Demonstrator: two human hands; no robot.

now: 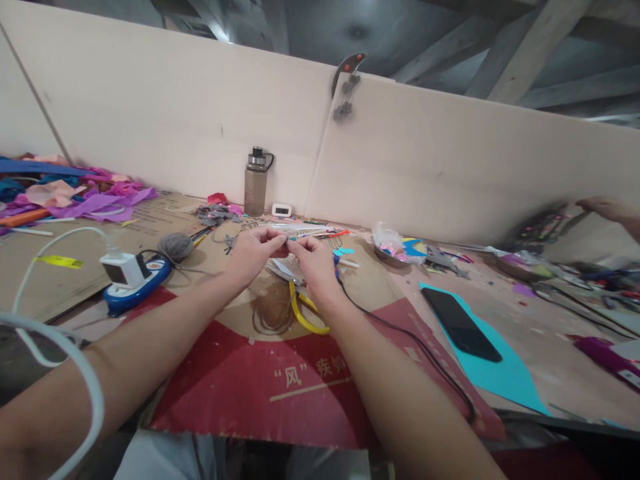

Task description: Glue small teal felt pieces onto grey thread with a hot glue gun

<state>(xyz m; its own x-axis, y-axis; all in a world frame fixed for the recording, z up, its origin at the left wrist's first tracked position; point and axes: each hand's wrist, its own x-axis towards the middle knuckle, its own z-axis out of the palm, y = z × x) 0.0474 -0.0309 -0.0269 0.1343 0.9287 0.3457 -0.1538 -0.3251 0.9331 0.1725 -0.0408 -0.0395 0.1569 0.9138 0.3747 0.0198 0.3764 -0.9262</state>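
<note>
I am viewing yellow-handled scissors [304, 316] lying on the cardboard [225, 383]. Beyond them, above the cardboard's far part, the left hand [256, 253] and right hand [316, 265] are pinching a small piece [289, 241], mostly hidden. I am judging it light, pliable; opposite ends are offering purchase.

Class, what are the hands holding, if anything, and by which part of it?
A small bluish piece, pinched in the fingers of the left hand and right hand; which part cannot be told.

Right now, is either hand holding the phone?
No, the phone lies on a turquoise sheet, away from the left hand and right hand.
</note>
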